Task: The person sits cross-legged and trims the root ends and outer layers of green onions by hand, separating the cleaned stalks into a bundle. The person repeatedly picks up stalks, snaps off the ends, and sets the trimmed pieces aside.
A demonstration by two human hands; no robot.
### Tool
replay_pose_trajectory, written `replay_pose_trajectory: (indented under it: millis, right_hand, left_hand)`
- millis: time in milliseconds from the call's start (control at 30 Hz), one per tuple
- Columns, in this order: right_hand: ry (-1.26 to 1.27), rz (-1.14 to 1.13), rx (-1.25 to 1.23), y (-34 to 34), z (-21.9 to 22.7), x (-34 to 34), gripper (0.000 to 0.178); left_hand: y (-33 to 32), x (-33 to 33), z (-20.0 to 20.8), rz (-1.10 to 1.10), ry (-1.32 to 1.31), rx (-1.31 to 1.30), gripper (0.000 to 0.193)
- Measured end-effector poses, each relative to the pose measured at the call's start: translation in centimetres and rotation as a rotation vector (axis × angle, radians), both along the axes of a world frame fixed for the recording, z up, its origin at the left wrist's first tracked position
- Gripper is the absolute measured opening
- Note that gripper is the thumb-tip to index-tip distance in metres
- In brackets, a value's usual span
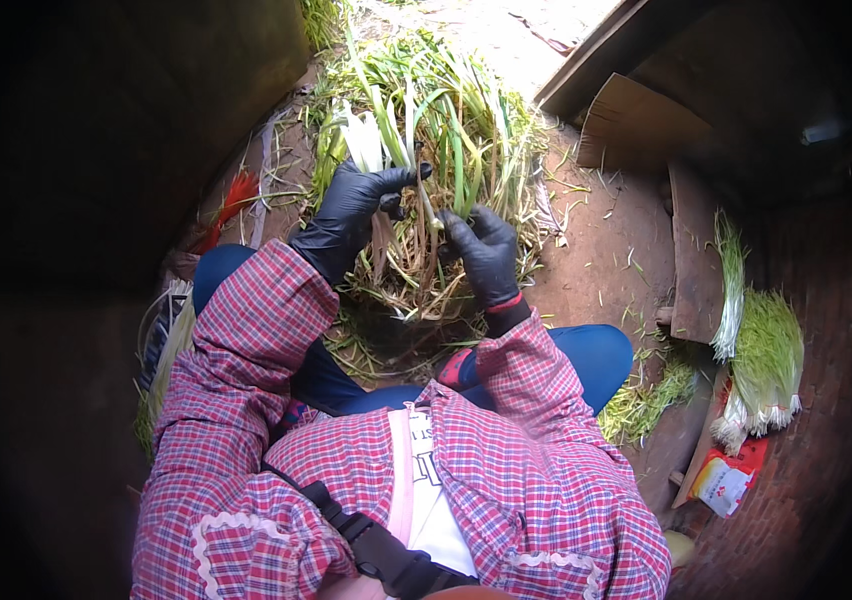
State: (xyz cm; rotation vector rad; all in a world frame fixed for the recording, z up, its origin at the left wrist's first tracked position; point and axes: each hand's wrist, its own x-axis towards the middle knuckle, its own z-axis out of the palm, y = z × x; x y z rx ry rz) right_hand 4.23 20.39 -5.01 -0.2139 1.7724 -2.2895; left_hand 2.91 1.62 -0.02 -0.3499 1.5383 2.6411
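My left hand [351,212], in a black glove, pinches a thin green onion stalk [424,190] near its top. My right hand [486,252], also in a black glove, grips the same stalk lower down, just to the right. Both hands hover over a loose heap of green onions [446,130] with long green leaves and pale stems lying on the dirt ground in front of my knees. My red plaid sleeves reach up from the lower edge.
Bundles of trimmed green onions [761,365] lie at the right beside a wooden board [694,260]. A red-and-white packet [726,478] sits below them. A cardboard sheet [636,125] leans at the upper right. A red tassel [231,200] lies at the left.
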Motion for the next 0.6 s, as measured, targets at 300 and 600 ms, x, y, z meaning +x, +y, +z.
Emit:
replay_pose_trajectory:
  millis: [300,600]
  right_hand:
    - [0.241,0.011,1.031,6.8,0.3,0.3,0.027]
    - [0.029,0.013,0.183,-0.8,4.4,-1.0,0.019]
  left_hand:
    - [-0.7,-0.1,0.5,-0.032,-0.014,-0.017,0.015]
    - [0.7,0.1,-0.9,-0.154,0.018,-0.176,0.028]
